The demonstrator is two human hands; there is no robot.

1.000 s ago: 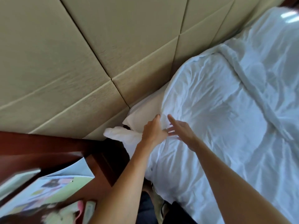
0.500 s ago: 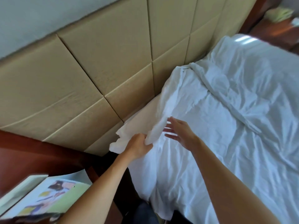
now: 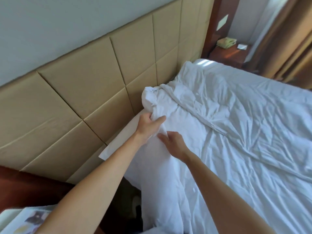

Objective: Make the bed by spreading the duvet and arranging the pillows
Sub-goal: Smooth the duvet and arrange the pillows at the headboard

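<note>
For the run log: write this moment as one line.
stage: spreading duvet | left hand: grips duvet edge by headboard | right hand: pinches duvet fold | pillow: partly covered

No text, label or number can be read anywhere here.
</note>
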